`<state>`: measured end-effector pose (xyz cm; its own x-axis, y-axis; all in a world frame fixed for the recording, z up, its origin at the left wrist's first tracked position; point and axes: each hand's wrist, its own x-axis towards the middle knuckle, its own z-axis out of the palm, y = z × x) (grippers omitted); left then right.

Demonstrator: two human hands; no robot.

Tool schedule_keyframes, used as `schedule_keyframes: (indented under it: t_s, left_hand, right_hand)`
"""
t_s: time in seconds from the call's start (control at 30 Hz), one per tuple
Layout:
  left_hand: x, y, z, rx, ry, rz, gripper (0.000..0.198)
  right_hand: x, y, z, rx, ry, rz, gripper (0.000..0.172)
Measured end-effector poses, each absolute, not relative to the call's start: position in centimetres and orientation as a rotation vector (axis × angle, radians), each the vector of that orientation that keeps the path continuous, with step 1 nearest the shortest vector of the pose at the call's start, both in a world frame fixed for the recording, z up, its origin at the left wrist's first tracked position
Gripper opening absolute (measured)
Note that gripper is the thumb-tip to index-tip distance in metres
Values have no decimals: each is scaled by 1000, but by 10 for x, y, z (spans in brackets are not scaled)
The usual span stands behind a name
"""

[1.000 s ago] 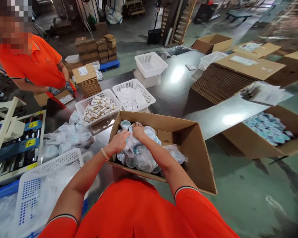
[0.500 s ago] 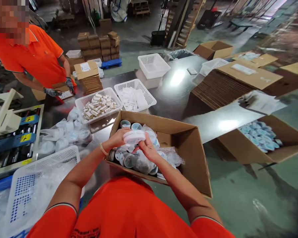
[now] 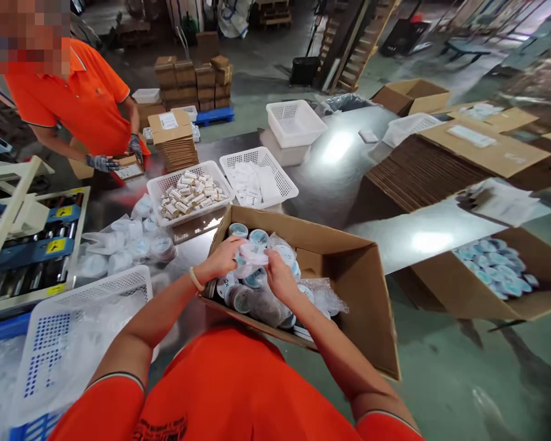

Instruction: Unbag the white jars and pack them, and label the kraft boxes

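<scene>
My left hand (image 3: 219, 258) and my right hand (image 3: 280, 277) both grip a pale round tub in clear plastic film (image 3: 253, 253), holding it just above the other tubs. Its lid is partly hidden by my fingers and the film. Below them, an open cardboard carton (image 3: 344, 275) holds several round tubs with blue-green lids (image 3: 242, 300), some in plastic. A crumpled sheet of clear bubble wrap (image 3: 326, 297) lies at the carton's right side.
White baskets hold small bottles (image 3: 188, 196) and white sachets (image 3: 257, 177) beyond the carton. Bagged tubs (image 3: 128, 245) lie left. A co-worker's gloved hands (image 3: 101, 162) work further back. Another carton of tubs (image 3: 489, 275) stands right, beside flattened cardboard (image 3: 422, 165).
My hands have come closer together around the tub, which has dropped slightly and now shows more film around it. A second earlier, they were lower, down among the carton's contents.
</scene>
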<state>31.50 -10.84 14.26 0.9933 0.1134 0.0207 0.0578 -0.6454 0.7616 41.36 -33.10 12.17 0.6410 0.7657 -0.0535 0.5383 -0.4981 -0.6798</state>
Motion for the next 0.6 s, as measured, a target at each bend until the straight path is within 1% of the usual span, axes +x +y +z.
schedule_keyframes:
  t_s: [0.13, 0.23, 0.33, 0.4, 0.47, 0.53, 0.6]
  left_hand:
    - [311, -110, 142, 2287, 132, 76, 59]
    - [308, -113, 138, 2291, 161, 90, 62]
    - [307, -117, 137, 2283, 192, 126, 61]
    - [306, -113, 140, 2226, 227, 154, 61]
    - [301, -98, 148, 2155, 277, 193, 64]
    - [288, -67, 163, 2090, 338, 235, 67]
    - [264, -27, 184, 2050, 424, 294, 70]
  right_hand:
    - [405, -318, 139, -2575, -1357, 460, 63]
    - [403, -305, 151, -2656, -1552, 459, 66]
    - [403, -297, 154, -2594, -1740, 434, 68]
    - [404, -299, 153, -2494, -1730, 318, 62]
    - [409, -306, 150, -2355, -1552, 54, 46]
    - [416, -315, 148, -2166, -1303, -258, 30]
    - [422, -320, 148, -2014, -1114, -452, 23]
